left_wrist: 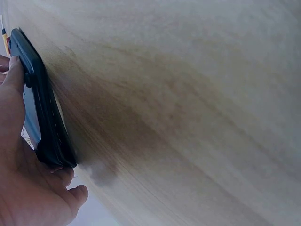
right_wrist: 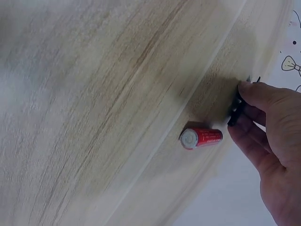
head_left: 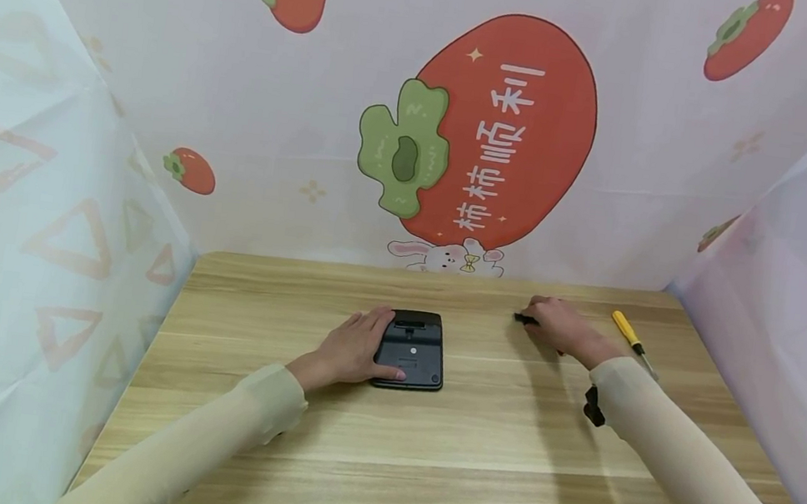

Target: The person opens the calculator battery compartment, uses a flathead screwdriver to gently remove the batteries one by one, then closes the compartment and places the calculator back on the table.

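Black device point(head_left: 421, 355) lies flat on the wooden table point(head_left: 421, 481), near the middle of its width. Its long way seems to run from the person's side toward the back wall, and a slot shows near the far end. The left hand point(head_left: 352, 347) grips its left side — thumb and fingers spread wide, thumb lying on top near the close end.

Off to the right, the right hand point(right_wrist: 287, 136) pinches a small black piece point(right_wrist: 236, 110) between thumb and fingers. In the head view that piece pokes out leftward. Whether it touches the table is hard to tell. Near those fingers a red battery point(right_wrist: 209, 136) lies on its side. Farther right is a yellow screwdriver point(head_left: 626, 330) — its metal tip points toward the near right.
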